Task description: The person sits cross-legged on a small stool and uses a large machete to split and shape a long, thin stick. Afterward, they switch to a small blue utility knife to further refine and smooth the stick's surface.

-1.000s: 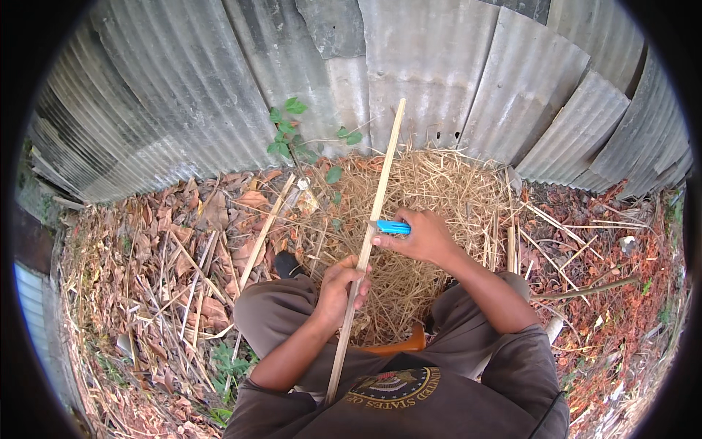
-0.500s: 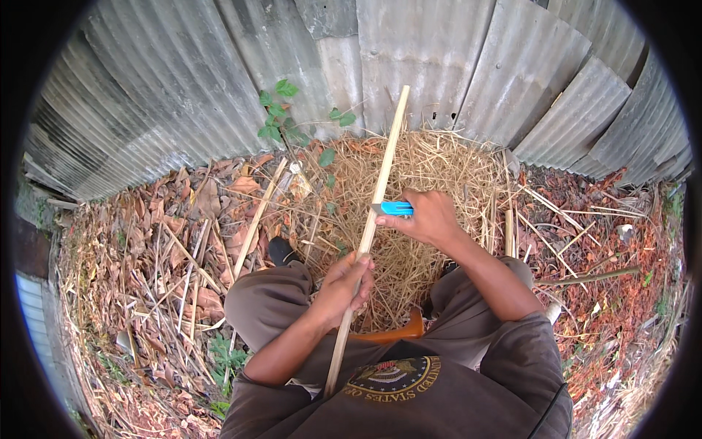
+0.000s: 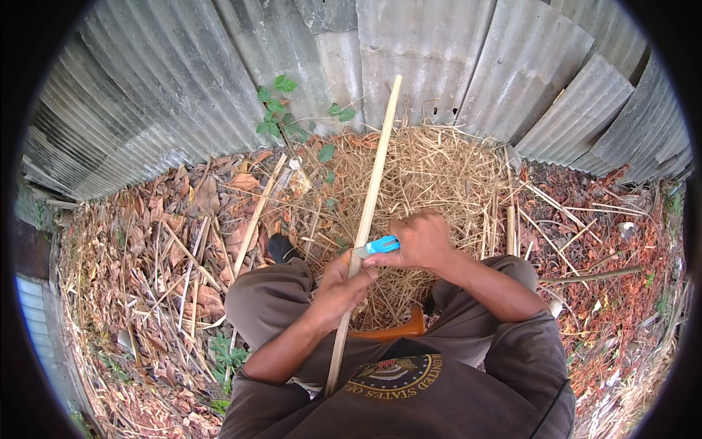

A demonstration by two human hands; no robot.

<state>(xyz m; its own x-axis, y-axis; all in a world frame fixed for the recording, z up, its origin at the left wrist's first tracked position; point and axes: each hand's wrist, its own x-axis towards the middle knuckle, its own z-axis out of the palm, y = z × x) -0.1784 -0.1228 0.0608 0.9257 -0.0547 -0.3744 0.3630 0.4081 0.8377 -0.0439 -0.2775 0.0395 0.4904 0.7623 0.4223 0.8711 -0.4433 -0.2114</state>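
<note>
Right hand [image 3: 420, 241] lowered, curled, near left hand [image 3: 338, 289]

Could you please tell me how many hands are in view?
2: the left hand grips the pale strip below the picture's middle; the right hand, further right and slightly higher, holds the blue knife.

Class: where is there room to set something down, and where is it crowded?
Little bare ground shows. Freest is the straw between the pale strip, the right hand and the metal sheets. Crowded: around the blue cutter and left hand, and leftward, where sticks litter dry leaves.
</note>
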